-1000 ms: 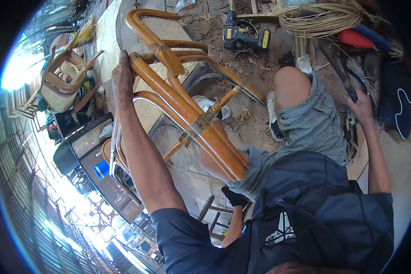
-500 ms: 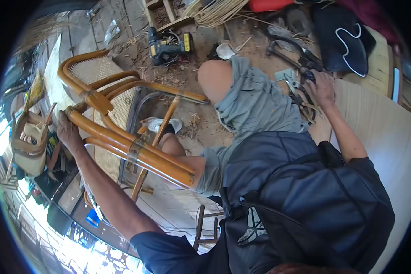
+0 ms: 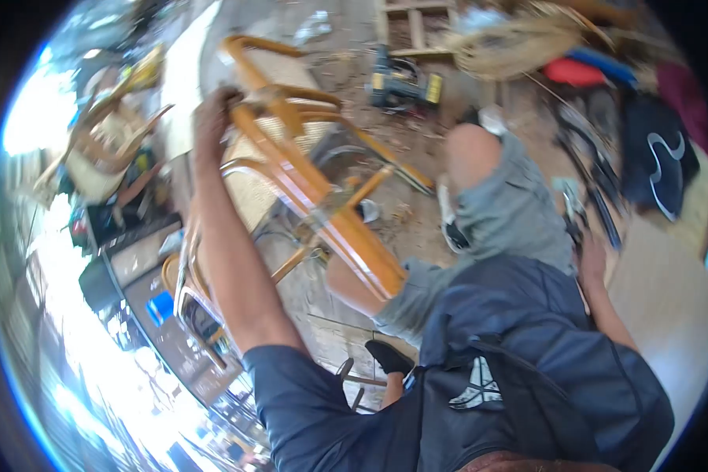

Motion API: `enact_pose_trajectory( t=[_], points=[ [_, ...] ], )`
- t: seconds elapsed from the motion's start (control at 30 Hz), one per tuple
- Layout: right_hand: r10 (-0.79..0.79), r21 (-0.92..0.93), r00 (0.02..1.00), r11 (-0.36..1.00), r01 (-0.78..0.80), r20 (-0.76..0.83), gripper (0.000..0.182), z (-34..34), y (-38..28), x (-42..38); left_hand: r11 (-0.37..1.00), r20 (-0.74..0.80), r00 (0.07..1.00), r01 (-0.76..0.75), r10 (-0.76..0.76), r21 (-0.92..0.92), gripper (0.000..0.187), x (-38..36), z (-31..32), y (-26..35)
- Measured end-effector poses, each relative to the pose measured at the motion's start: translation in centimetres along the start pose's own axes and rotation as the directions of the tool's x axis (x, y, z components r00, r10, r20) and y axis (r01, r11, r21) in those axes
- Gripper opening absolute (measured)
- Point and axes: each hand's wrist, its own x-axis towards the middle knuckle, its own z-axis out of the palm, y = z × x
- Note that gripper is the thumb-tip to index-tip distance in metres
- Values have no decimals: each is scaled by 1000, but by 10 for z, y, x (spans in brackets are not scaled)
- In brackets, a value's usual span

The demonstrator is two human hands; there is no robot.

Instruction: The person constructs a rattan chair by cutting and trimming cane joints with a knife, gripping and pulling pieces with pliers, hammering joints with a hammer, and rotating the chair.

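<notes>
My left hand [image 3: 215,118] is closed round the end of the orange-brown frame of a rattan chair [image 3: 291,169]. The chair lies tilted, its thick bound poles reaching back to my leg and its woven cane panel [image 3: 253,185] showing behind them. On the right, my right hand [image 3: 592,259] is low beside my shorts, its fingers smeared by motion, right at the handles of metal pliers [image 3: 573,211]. A dark-handled hammer [image 3: 580,169] lies just beyond that hand.
A yellow-and-black cordless drill [image 3: 401,82] lies on the shaving-strewn floor. Behind it are a wooden frame [image 3: 417,27] and a coil of cane strips [image 3: 515,47]. A black cloth item with a white cord [image 3: 657,157] lies at right; another chair frame [image 3: 98,161] stands at left.
The camera view has swung, shifting the scene rightward. My right hand has left the hammer's grip and come to the pliers. My left hand still holds the chair frame.
</notes>
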Motion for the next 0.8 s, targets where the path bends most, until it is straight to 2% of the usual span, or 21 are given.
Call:
enact_pose_trajectory(
  t=[0.03,0.07,0.13,0.17,0.2,0.27,0.3,0.33,0.37,0.4,0.43,0.47,0.5,0.57,0.6,0.63,0.67,0.7,0.73,0.77,0.8],
  points=[
    [-52,-8,995,999,51,-87,40,12,9,-4,954,-69,991,94,-119,-285,26,1,-2,1],
    [-76,-15,992,997,75,-97,39,18,16,-5,815,-97,968,141,-234,-562,24,-1,-4,1],
    [-114,9,987,993,115,-116,36,18,21,-4,669,-71,958,141,-279,-730,31,-6,-8,3],
    [-128,43,984,990,135,-126,34,13,20,-6,629,-65,965,114,-255,-769,29,-4,-9,-3],
    [-142,77,980,985,153,-138,32,5,16,-5,642,-114,961,79,-253,-763,29,-6,-9,-2],
    [-177,266,947,931,249,-267,28,-16,7,-3,891,-179,958,125,-222,-436,30,-17,-11,-1],
    [-185,352,927,886,301,-326,27,-24,3,2,928,-131,969,154,-209,-340,30,-19,-11,-6],
    [-54,474,975,867,152,-215,25,-27,5,14,954,-79,976,177,-201,-241,31,-21,-10,-12],
    [71,573,994,820,-9,-86,23,-29,16,33,989,-83,990,105,-114,-108,31,-26,-9,-13],
    [182,642,982,747,-175,56,23,-32,27,54,992,-98,992,67,-78,-107,32,-28,-8,-11],
    [6,763,995,642,-76,95,17,-36,40,81,994,-109,993,34,-46,-107,33,-31,-7,-9],
    [-21,924,993,368,-103,119,18,-62,6,92,994,-120,993,1,-14,-108,34,-35,-8,-10],
    [-58,990,989,57,-129,133,19,-102,-53,94,996,-117,993,21,-31,-84,35,-24,-7,-33],
    [-250,988,965,-111,-105,75,24,-181,-165,77,1000,-202,979,15,-16,-7,35,-26,-5,-35],
    [-366,987,924,-70,-148,113,27,-184,-187,89,999,-240,971,17,-8,33,35,-28,-6,-37],
    [-473,983,868,-19,-185,154,30,-185,-206,102,998,-230,972,46,-53,-37,33,-30,-10,-40],
    [-520,968,827,230,-104,212,26,-183,-231,117,977,-282,959,35,26,209,35,-27,-10,-58],
    [-545,890,790,457,-1,281,23,-185,-258,130,895,-310,944,38,114,444,38,-20,-7,-86],
    [-610,831,747,537,146,263,18,-197,-291,135,758,-317,926,55,204,650,40,-15,-4,-103],
    [-669,750,696,595,289,263,15,-207,-323,139,808,-583,812,336,11,483,47,-24,6,-89],
    [-750,536,661,558,634,-1,20,-199,-347,152,820,-622,783,360,-6,446,47,-30,12,-77]
  ],
)
